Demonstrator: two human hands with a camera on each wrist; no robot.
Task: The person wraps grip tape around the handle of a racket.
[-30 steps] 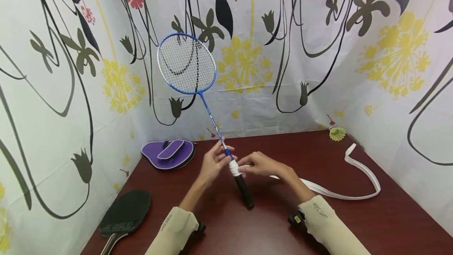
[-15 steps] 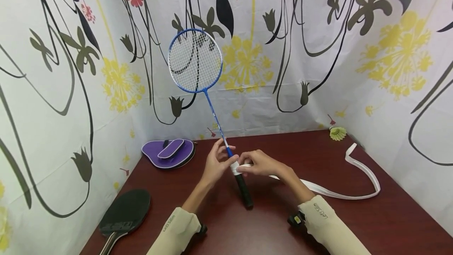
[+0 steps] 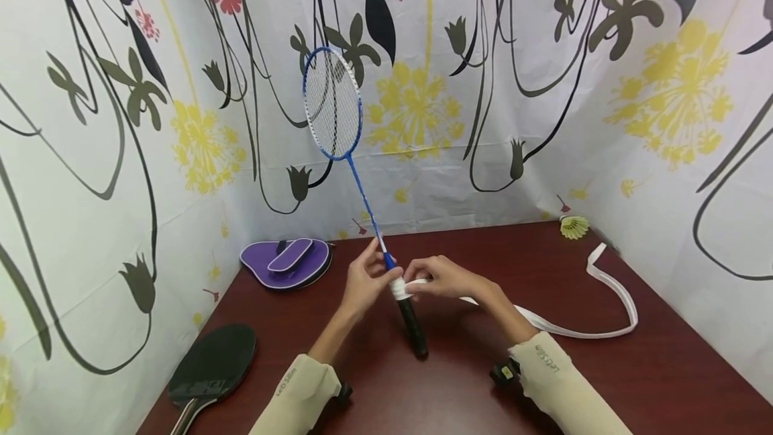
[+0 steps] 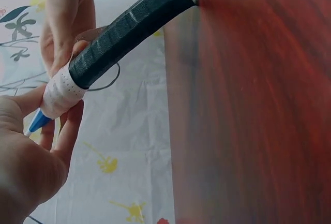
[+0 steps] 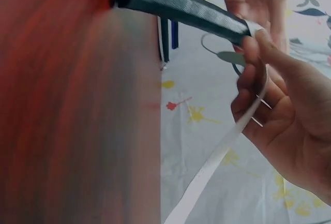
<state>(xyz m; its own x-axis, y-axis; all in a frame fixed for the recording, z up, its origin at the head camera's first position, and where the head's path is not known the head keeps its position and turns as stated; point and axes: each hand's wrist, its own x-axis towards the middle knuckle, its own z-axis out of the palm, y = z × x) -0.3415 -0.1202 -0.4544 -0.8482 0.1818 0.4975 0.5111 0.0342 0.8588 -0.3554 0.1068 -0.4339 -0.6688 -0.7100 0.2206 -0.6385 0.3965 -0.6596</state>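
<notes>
A blue and white badminton racket (image 3: 333, 103) leans up and to the left, its dark handle (image 3: 413, 327) pointing down towards the table. White perforated grip tape (image 4: 63, 93) is wound around the upper part of the handle. My left hand (image 3: 366, 282) holds the racket between thumb and fingers at the blue cone and the top of the wrap. My right hand (image 3: 445, 278) pinches the tape close against the handle. From those fingers the loose white tape (image 5: 212, 164) hangs down in the right wrist view, and its tail curves over the table to the right.
On the dark red table (image 3: 423, 395), a purple paddle case (image 3: 286, 264) lies at the back left. A black table tennis paddle (image 3: 214, 361) sits at the left edge. One yellow shuttlecock (image 3: 574, 226) is at the back right. Patterned cloth (image 3: 513, 86) hangs around.
The racket has turned about its shaft, so its head first faced wider and now appears narrower. The loose tape's tail has shifted slightly left. Both hands stay at the wrap.
</notes>
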